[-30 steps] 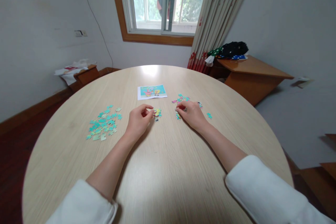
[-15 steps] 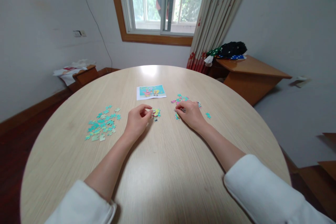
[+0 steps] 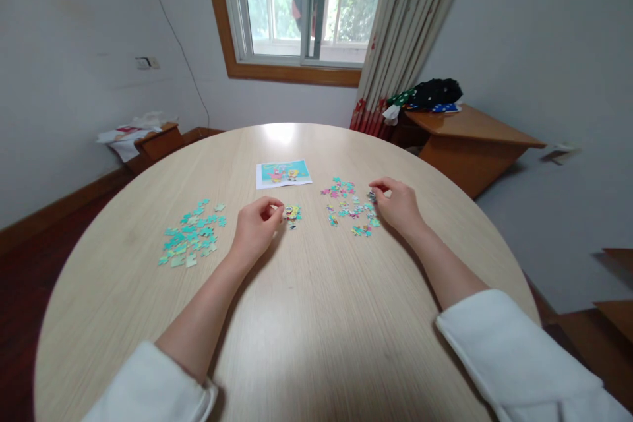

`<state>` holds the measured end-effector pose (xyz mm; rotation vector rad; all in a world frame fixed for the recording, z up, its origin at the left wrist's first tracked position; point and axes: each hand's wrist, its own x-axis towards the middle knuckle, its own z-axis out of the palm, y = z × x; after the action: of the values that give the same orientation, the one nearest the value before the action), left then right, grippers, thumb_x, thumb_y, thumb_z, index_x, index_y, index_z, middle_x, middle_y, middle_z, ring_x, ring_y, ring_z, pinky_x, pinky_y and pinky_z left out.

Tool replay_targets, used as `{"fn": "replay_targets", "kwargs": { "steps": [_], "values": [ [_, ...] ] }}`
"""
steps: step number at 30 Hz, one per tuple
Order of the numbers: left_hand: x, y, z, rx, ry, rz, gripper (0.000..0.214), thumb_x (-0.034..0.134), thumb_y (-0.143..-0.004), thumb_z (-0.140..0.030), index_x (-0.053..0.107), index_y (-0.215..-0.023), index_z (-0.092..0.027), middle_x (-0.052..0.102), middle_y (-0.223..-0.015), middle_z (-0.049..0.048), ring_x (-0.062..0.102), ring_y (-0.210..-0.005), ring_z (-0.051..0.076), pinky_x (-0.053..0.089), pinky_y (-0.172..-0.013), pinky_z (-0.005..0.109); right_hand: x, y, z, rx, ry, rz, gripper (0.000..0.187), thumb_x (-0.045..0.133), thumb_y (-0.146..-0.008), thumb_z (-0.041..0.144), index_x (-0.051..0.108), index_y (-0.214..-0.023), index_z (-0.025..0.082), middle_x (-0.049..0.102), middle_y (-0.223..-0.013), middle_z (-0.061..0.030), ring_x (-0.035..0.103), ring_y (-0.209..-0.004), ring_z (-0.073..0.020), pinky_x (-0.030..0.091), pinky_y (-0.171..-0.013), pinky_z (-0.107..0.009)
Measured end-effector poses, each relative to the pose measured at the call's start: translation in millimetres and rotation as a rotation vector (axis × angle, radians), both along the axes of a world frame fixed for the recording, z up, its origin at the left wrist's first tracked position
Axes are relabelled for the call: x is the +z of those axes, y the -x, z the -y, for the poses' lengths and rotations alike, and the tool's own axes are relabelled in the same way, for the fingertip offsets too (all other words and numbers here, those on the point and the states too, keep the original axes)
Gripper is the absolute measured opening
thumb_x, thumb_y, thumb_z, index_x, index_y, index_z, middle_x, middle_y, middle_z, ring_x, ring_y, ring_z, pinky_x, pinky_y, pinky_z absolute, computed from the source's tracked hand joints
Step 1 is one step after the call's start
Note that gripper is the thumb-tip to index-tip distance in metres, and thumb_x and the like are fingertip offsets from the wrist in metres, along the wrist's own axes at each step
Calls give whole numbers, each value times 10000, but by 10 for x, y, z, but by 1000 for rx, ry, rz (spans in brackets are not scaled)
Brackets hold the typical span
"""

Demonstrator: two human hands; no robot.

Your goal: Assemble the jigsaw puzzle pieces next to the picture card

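Observation:
My left hand (image 3: 256,227) rests on the table with thumb and fingers pinched at the left edge of a small cluster of jigsaw puzzle pieces (image 3: 293,213), which shows a yellow cartoon figure. To the right, my right hand (image 3: 398,206) is closed in a pinch at the far right side of a scatter of loose puzzle pieces (image 3: 356,212). A dark and white piece (image 3: 370,196) lies right by its fingertips; whether they grip it is too small to tell. Beyond the cluster lies a reference picture (image 3: 284,173) of a pink and a yellow cartoon figure.
A heap of teal and pale green puzzle pieces (image 3: 190,237) lies left of my left hand. All this is on a round wooden table (image 3: 306,330). Behind it are a window, a curtain (image 3: 395,33) and a brown side desk (image 3: 469,128) with cloths on it.
My right hand has moved to the right, off the middle of the loose pieces, uncovering them. My left hand keeps its place at the cluster.

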<state>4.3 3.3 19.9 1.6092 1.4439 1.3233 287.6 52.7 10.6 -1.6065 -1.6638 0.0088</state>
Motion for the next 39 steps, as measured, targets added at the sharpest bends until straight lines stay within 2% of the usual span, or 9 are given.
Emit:
{"fn": "replay_targets", "kwargs": {
  "steps": [7,15,20,25,28,32,36,39],
  "values": [
    [29,1,12,40,4,-31,93,565,-669,-246,612,-667,-165,540,-510,-40,490,-501,105,368,-526,225,21,-174,-26,-12,-38,-31,236,494,-729,169,702,-839,184,703,-779,-60,634,-745,-204,477,-770,-330],
    [-5,33,-5,68,-42,-82,93,534,-648,-250,568,-605,-175,595,-589,-7,511,-551,116,408,-554,233,56,-247,1,-41,79,-34,201,530,-696,164,706,-792,169,684,-760,-78,608,-706,-203,476,-722,-318],
    [-5,34,-3,72,-50,-93,91,523,-648,-248,553,-595,-180,580,-584,-13,508,-562,118,413,-560,233,61,-244,-1,-10,65,-14,177,550,-693,196,714,-759,177,675,-723,-69,582,-665,-191,469,-678,-315],
    [30,27,10,86,-30,-93,56,515,-635,-203,538,-591,-177,560,-586,-20,501,-563,114,405,-567,233,105,-189,13,58,124,22,138,586,-681,202,716,-726,181,679,-729,-60,585,-672,-183,467,-693,-321],
    [34,30,5,93,-28,-98,45,517,-629,-184,528,-586,-174,547,-591,-24,493,-564,111,396,-568,235,134,-135,45,123,183,-16,136,601,-690,227,718,-733,172,673,-716,-59,589,-661,-180,467,-676,-321],
    [27,31,-2,92,-30,-93,44,519,-633,-172,529,-589,-172,537,-589,-30,487,-568,107,389,-571,235,144,-39,101,317,286,-104,173,627,-707,308,716,-740,164,669,-694,-62,597,-663,-180,476,-635,-312],
    [36,26,3,94,-32,-90,52,518,-635,-163,521,-585,-176,532,-581,-37,482,-566,106,387,-567,232,133,31,132,481,314,-78,163,696,-667,323,719,-740,179,691,-816,-74,616,-771,-193,494,-711,-328],
    [48,26,7,94,-29,-97,54,518,-633,-166,518,-581,-177,531,-581,-36,484,-568,107,389,-568,232,132,43,134,549,338,-8,137,707,-658,277,728,-762,189,677,-856,-61,618,-816,-191,491,-762,-329]
  ]
}}
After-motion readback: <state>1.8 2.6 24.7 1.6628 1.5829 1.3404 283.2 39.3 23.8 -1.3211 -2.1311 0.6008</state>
